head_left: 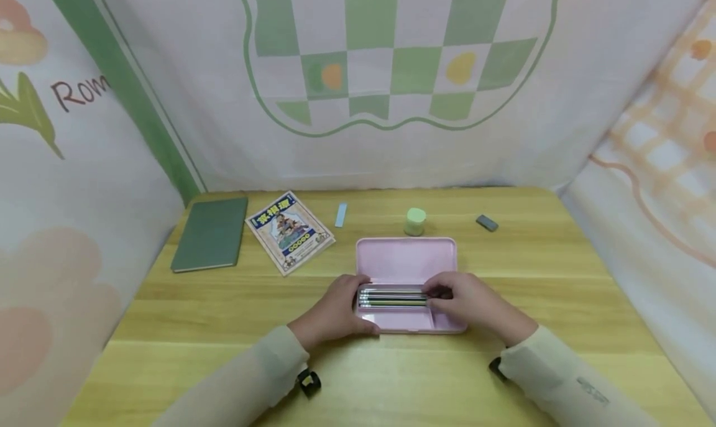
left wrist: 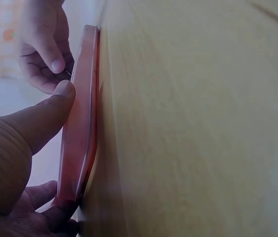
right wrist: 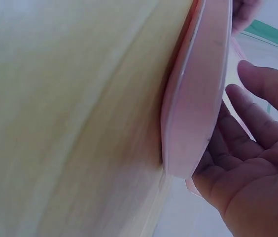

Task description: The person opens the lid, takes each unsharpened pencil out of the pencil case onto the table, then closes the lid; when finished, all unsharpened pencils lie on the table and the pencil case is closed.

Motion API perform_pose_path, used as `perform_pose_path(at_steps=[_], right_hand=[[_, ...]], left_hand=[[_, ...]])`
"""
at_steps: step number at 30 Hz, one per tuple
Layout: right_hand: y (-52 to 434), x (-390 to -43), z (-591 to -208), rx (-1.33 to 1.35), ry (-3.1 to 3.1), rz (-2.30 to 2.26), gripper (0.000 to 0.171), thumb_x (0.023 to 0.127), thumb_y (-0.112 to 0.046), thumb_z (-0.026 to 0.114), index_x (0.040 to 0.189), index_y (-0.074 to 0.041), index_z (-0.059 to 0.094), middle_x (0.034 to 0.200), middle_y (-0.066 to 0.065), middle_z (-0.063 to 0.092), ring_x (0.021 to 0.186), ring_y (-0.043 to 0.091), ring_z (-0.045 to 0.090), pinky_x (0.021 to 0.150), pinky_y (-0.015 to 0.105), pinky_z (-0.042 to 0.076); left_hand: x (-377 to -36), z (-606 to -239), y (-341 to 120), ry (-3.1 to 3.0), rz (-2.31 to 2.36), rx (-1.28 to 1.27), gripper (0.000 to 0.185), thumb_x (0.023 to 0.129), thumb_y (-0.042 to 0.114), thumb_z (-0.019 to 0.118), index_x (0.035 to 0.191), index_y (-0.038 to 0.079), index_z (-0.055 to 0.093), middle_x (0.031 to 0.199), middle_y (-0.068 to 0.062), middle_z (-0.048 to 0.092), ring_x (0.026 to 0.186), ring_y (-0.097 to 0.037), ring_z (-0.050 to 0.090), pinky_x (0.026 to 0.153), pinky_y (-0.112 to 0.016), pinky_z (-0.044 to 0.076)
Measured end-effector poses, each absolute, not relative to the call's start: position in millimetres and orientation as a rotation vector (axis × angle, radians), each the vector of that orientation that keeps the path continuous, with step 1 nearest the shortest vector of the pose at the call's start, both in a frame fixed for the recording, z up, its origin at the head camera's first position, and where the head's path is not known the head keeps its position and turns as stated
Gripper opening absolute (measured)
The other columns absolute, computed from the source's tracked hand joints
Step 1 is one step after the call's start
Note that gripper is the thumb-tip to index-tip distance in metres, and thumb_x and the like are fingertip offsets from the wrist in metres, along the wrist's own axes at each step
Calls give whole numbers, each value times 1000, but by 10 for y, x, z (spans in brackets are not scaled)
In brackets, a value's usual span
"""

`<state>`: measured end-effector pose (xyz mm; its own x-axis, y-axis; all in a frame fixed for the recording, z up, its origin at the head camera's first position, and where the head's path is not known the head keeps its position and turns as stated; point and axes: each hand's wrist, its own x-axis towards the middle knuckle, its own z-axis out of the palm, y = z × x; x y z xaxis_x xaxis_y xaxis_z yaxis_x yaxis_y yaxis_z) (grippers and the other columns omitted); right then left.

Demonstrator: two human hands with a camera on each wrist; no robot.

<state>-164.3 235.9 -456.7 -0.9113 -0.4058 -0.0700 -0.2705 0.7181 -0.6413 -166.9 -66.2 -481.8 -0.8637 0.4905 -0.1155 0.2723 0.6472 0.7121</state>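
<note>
A pink pencil case (head_left: 394,319) lies with its lid (head_left: 406,259) raised at the back. Several pencils (head_left: 391,298) lie side by side in its rear compartment, eraser ends to the left. My left hand (head_left: 340,309) grips the case's left end, thumb along the front edge and fingers around the far side. Over the case's right end is my right hand (head_left: 464,296), fingertips at the pencils' right ends, which it hides. In the right wrist view, its thumb (right wrist: 264,81) and forefinger stand apart with nothing visible between them.
Behind the case are a green-lidded small jar (head_left: 415,222), a dark grey eraser-like block (head_left: 486,222) and a light blue strip (head_left: 340,215). A picture-covered booklet (head_left: 290,232) and a green notebook (head_left: 210,235) lie at the left. Fabric walls enclose the wooden table (head_left: 425,377).
</note>
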Motion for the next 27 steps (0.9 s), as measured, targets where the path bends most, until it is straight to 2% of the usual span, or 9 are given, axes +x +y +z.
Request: perform_pose_path(at_steps=[9,16,22,27], right_hand=[[2340,-1686,-4616,-549,2718,-868,17,90,-12,80,107,-15,78,101,-5,72,94,14,64,85,40,57],[2331,-1753,-4567,-534,2687,-835,12,92,-13,78,103,-15,76,96,-3,70,88,15,62,81,37,55],[2338,-1769,-4566,-551,2670,-847,10,93,-13,76,102,-14,74,94,-3,69,85,16,61,77,36,54],[2338,-1763,-4592,-556,2650,-838,8,94,-11,73,101,-15,73,91,-3,67,82,15,59,74,34,53]], left_hand=[[-1653,-4867,-677,2579,1105,619,108,65,43,98,153,8,46,145,-13,53,131,-29,51,116,-47,40],[-1734,-4903,-680,2625,1042,623,108,67,50,96,155,14,45,154,-10,49,144,-31,40,127,-48,15],[-1744,-4889,-703,2630,1037,620,105,67,51,95,154,18,47,154,-9,49,147,-32,35,125,-50,21],[-1729,-4948,-724,2621,1027,629,97,69,53,94,151,22,51,155,-7,48,148,-29,33,125,-48,21]])
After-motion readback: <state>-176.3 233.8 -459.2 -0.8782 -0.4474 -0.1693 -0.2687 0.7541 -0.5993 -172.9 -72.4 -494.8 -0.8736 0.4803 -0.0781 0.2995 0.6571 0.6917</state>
